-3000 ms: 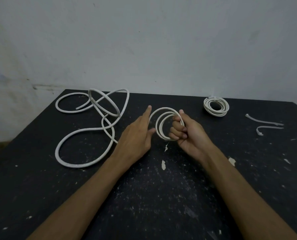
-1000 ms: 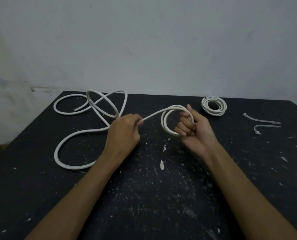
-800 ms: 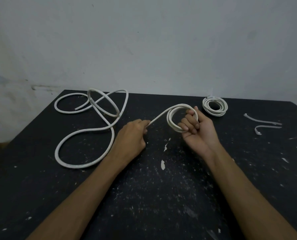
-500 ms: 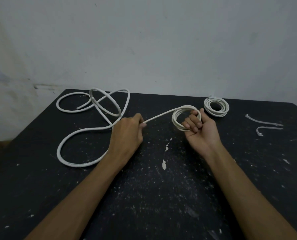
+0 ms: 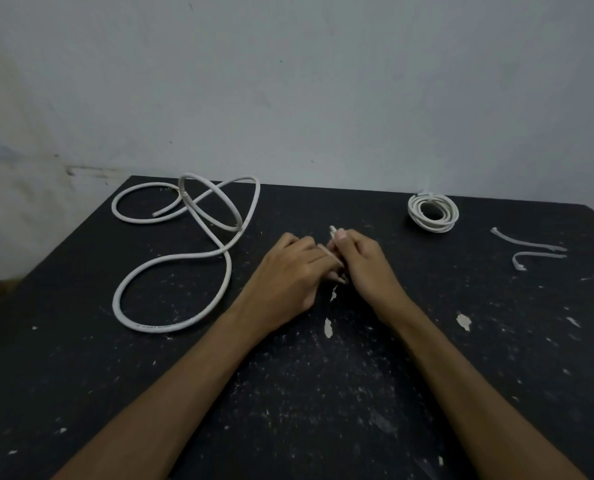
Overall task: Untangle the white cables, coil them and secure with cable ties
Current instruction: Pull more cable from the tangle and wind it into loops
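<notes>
Head view, forward and down over table, close.

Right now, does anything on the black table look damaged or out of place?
Yes. The black tabletop is chipped: pale flakes lie scattered near the hands. The long white cable at left sprawls in crossed loops, unlike the tied white coil.
</notes>
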